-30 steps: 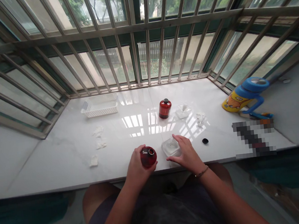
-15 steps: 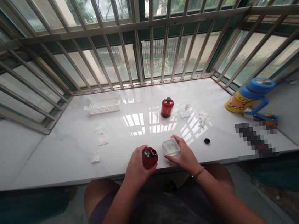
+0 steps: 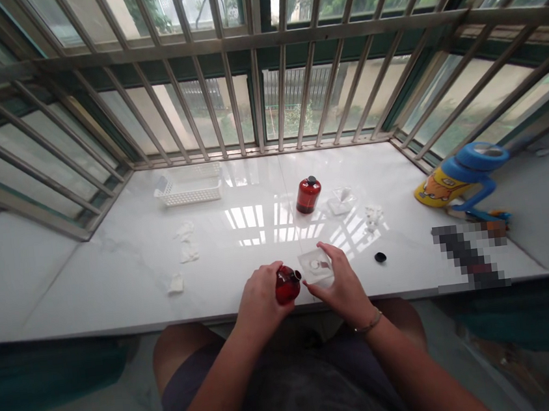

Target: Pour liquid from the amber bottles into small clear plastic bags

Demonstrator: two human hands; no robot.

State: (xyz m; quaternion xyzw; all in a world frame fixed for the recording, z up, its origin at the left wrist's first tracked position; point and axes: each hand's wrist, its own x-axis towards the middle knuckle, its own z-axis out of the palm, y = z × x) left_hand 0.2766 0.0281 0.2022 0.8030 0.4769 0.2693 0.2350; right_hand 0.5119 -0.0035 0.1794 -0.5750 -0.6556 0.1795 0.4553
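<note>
My left hand (image 3: 261,300) is wrapped round a red bottle (image 3: 287,286) that has no cap on it. The bottle tilts to the right, its open neck close to a clear square container (image 3: 314,268). Fingers and thumb of my right hand (image 3: 344,288) grip that container at its right side. Whether the neck touches its rim I cannot tell. A small black cap (image 3: 381,258) lies on the white counter to the right of my right hand. Farther back stands a second red bottle (image 3: 309,195), upright with a black cap on.
Beside the second bottle sits another clear container (image 3: 341,201), with crumpled white tissue (image 3: 374,217) nearby. At the back left is a white basket (image 3: 188,185); tissue scraps (image 3: 189,252) lie before it. A blue and yellow flask (image 3: 458,176) stands right. Window bars edge the counter.
My left hand has brought the bottle a little to the right and tipped its neck toward the clear container. My right hand has tilted the container slightly.
</note>
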